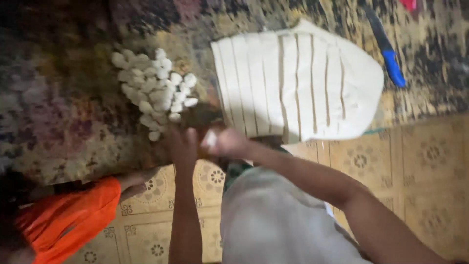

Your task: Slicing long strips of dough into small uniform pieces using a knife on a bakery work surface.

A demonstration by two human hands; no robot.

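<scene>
We're mid-shaping: both hands meet at the mat edge, right hand point(228, 143) fingers closed on a dough bit point(210, 139), left hand point(183, 144) grip unclear, between the ball pile point(154, 90) and cut dough sheet point(298, 85); next probably needs a gentle roll.

Person, head view, blurred by motion.
- Left hand point(183, 144): bare; no ring, glove or band can be made out. Back from the fingers point(180, 133), the forearm is bare and sleeveless down to the frame edge.
- Right hand point(227, 143): bare, likewise unadorned as far as the blur allows. Behind its fingers point(211, 141), wrist and forearm run uncovered to the lower right corner.
- Garment point(273, 220): plain pale grey cloth over the torso, lying between the two forearms; a dark green patterned strip shows at its upper edge.
</scene>
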